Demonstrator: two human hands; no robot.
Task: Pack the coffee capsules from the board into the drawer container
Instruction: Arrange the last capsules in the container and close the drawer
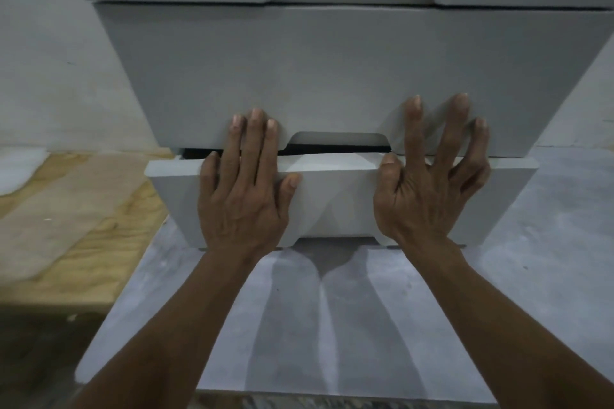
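Note:
A grey drawer container [332,70] with stacked drawers fills the upper view. Its lowest drawer [335,196] sticks out slightly, with a thin dark gap above its front. My left hand [242,196] lies flat on the left half of that drawer front, fingertips reaching onto the drawer above. My right hand [432,183] presses the right half, fingers spread and also touching the drawer above. Neither hand holds anything. No coffee capsules are visible; the drawer's inside is hidden.
The container stands on a grey board [332,325] whose front edge is near the bottom. A wooden tabletop [76,226] lies to the left, with a white sheet [16,169] at its far left. A pale wall is behind.

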